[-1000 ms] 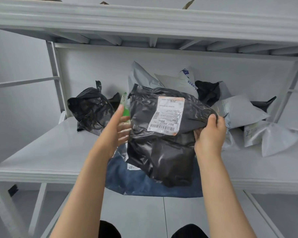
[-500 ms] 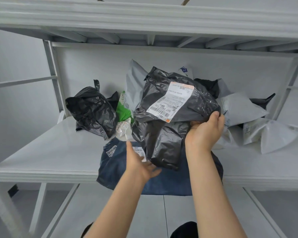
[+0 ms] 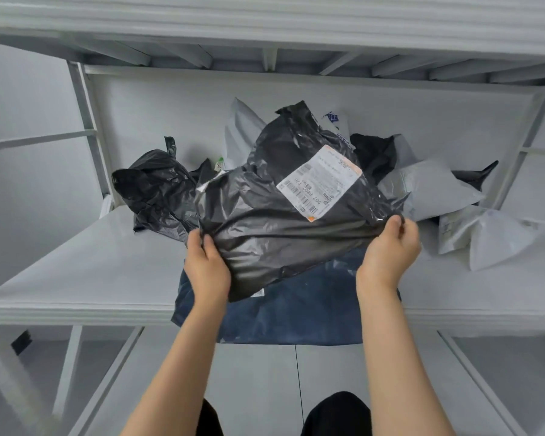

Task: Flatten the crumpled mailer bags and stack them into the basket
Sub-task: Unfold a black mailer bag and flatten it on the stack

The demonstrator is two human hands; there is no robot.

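The shelf (image 3: 92,269) had a bare stretch at its left front, between the front lip and the upright post (image 3: 85,127), and a narrower bare strip at the right front. The upper shelf (image 3: 265,29) closed the space from above, and the pile filled the back and right.

The black mailer bag (image 3: 265,234) was in the air above the middle of the shelf. The left hand (image 3: 206,265) had its grip clenched on the bag's left edge, and the right hand (image 3: 387,247) pinched its right corner between thumb and fingers. The near edge ran left to right between the two hands, and the far end rose in a crumpled peak pointing away and up. The true long axis could not be told through the creases. One shipping label (image 3: 320,182) faced up and lay tilted, its long side running from lower left to upper right.

Under it lay one dark blue mailer (image 3: 296,313), flat, its near end overhanging the shelf's front lip. One crumpled black bag (image 3: 155,190) sat at the left back. At least four pale mailers showed: one behind (image 3: 243,133), one at the right (image 3: 434,187), and two at the far right (image 3: 497,237). Black scraps (image 3: 375,152) showed among them, their number unclear.
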